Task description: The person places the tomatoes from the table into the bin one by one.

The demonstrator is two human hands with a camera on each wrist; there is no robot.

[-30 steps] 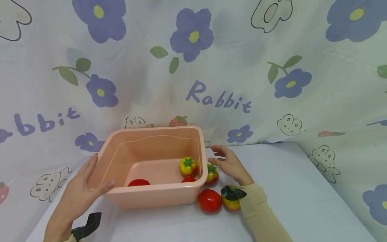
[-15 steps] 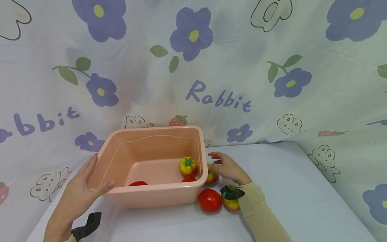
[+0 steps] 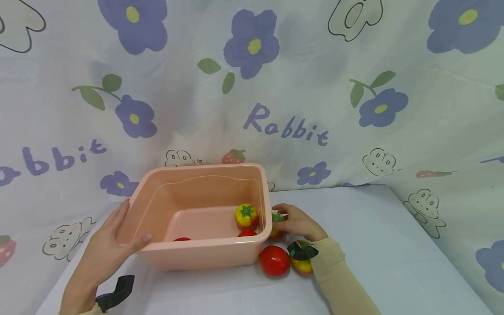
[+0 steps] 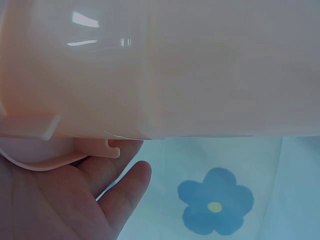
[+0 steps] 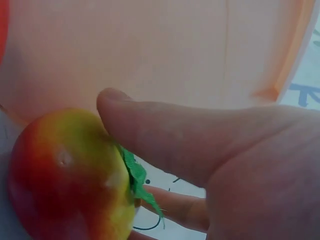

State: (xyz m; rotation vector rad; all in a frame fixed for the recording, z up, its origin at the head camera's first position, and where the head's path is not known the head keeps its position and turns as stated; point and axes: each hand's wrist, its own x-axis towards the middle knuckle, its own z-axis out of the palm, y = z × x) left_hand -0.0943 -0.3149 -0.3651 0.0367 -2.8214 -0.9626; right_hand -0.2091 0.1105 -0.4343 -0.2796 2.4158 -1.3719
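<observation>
Item 1: tub, 1 pc., peach-pink plastic, glossy, rounded corners, upright on bench (white cover). L grip grasping tub at its L end: thumb over near rim, fingers along outer side; L wrist view shows palm by a hooked tab on the outer wall. Item 2: tomato-like fruit, 1 pc., red/yellow w/ green leafy top, on bench just outside tub's R wall; contact w/ wall can't be told. R grip around item 2, thumb on near side, fingers curved on far side; whether clasped firmly or only placed about it, can't tell. Tub contents: yellow/red fruit, 1 pc., green top up, nr R wall; red piece in front of it, partly hidden by rim; second red piece farther L, mostly hidden, only top edge showing. Loose on bench: red fruit, 1 pc., nr tub's front R corner; second yellow/red fruit beside it, partly covered by black wrist unit & beige sleeve. Backdrop: fabric, white, w/ purple flowers, green leaves, strawberries, outlined rabbits. Legible text: "Rabbit", purple handwritten style, sloping, ctr.-R; same-style "bbit" at L, preceding letter(s) partial/cut by frame edge.
</observation>
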